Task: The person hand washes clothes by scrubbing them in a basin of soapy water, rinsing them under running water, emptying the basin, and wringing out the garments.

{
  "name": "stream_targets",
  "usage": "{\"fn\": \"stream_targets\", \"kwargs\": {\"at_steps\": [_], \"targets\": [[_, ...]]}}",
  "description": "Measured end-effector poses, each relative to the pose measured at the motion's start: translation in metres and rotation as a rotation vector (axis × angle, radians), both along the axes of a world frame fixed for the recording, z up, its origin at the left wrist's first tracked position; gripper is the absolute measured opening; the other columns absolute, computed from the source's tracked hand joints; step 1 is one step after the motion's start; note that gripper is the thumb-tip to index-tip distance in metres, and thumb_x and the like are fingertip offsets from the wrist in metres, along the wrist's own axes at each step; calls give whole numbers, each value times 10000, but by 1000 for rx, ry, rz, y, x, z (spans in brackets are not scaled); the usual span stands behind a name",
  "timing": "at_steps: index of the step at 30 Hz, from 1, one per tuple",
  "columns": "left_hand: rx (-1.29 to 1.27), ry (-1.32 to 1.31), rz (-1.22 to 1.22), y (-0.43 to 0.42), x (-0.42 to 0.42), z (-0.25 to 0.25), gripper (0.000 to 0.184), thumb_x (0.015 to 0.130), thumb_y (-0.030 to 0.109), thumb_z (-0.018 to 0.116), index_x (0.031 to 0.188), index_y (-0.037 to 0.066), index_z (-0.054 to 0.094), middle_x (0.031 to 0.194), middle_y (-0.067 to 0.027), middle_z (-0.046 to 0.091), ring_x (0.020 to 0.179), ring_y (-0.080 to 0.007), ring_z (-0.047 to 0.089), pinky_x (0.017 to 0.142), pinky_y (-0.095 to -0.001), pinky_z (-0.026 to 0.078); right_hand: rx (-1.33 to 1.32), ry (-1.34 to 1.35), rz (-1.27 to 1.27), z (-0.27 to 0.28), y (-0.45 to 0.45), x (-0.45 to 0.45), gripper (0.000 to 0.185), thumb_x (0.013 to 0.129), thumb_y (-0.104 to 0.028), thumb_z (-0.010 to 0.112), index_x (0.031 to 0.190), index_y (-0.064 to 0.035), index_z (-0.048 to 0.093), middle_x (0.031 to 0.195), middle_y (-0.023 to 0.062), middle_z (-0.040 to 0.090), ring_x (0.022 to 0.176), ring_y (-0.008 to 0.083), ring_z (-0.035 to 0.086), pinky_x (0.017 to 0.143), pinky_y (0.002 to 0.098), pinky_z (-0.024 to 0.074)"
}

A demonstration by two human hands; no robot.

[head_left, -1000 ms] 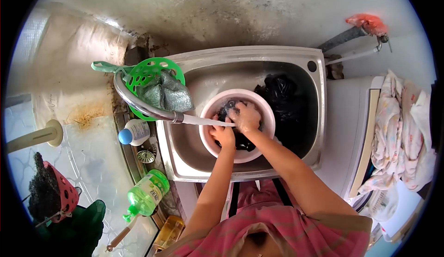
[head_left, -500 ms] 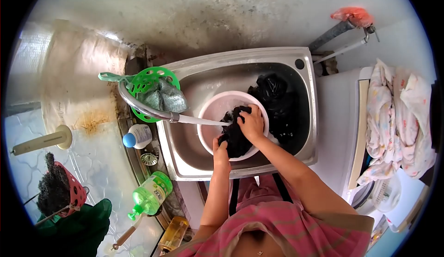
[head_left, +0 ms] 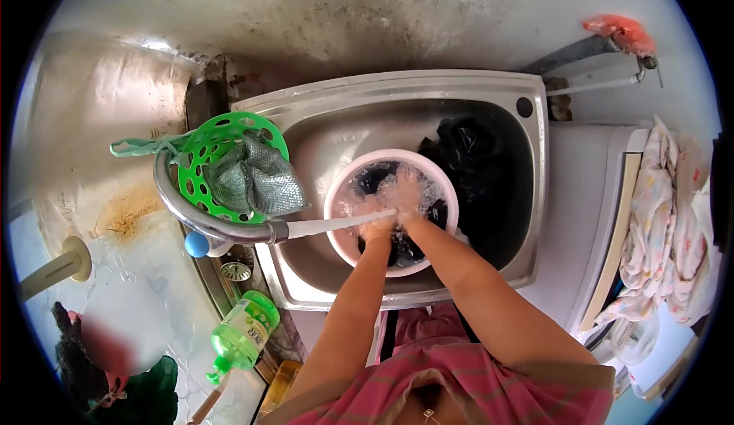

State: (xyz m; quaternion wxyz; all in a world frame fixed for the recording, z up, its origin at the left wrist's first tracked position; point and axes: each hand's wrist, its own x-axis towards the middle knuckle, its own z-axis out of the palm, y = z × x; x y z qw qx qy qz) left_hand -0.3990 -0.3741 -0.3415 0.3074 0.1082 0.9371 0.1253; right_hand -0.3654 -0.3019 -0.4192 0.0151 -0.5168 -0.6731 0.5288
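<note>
A pale pink basin (head_left: 334,244) holds foamy water and black cloth (head_left: 376,177), which lies partly under the surface. My left hand (head_left: 376,228) is down in the water at the basin's near left, against the cloth. Beside it, my right hand (head_left: 408,193) is lowered into the middle, also on the cloth. Splashing water blurs the fingers of both hands. A curved metal faucet (head_left: 195,222) with a white hose end (head_left: 306,227) sends a stream over my wrists. More wet black cloth (head_left: 478,172) lies in the sink to the right of the basin.
The steel sink (head_left: 397,84) surrounds the basin. At its left rim hangs a green perforated basket (head_left: 195,172) with a silvery mesh cloth (head_left: 264,176). A green soap bottle (head_left: 246,329), blue-capped bottle (head_left: 197,244) and drain strainer (head_left: 236,271) stand left. Patterned cloth (head_left: 650,226) drapes at right.
Both hands have gone from gripping the black cloth above the basin to down in the water with it. The water now bubbles and splashes. The view has shifted slightly.
</note>
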Motion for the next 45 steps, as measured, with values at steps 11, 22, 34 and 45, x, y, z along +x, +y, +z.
{"fn": "stream_targets", "kwargs": {"at_steps": [11,22,34,45], "targets": [[466,103,309,-12,-11,-12,445,833,304,612,1111,-22,493,1084,-192,554,1045,-267,530,895,-349,409,456,-219,507,117,27,-10,249,752,-325,668,909,-132,692,963,132,583,887,327,566,763,415,473],[261,365,-197,-33,18,29,554,817,166,577,1346,137,411,1410,-266,255,1255,-448,282,1014,-508,261,523,264,438,146,4,63,286,724,-245,673,979,-117,671,1292,158,444,1245,362,357,978,506,270],[-39,-165,-45,-6,-5,-40,643,867,403,513,1374,45,342,1314,-217,446,1247,-363,394,1049,-435,288,135,-185,501,15,13,-3,355,788,-345,585,1051,-108,616,1000,211,604,924,359,568,810,459,428],[648,142,413,-8,-3,56,559,817,296,613,1254,5,421,1196,-212,530,1144,-377,477,973,-414,365,412,359,372,133,23,0,253,682,-189,685,672,-2,515,652,168,540,657,369,529,589,431,411]]}}
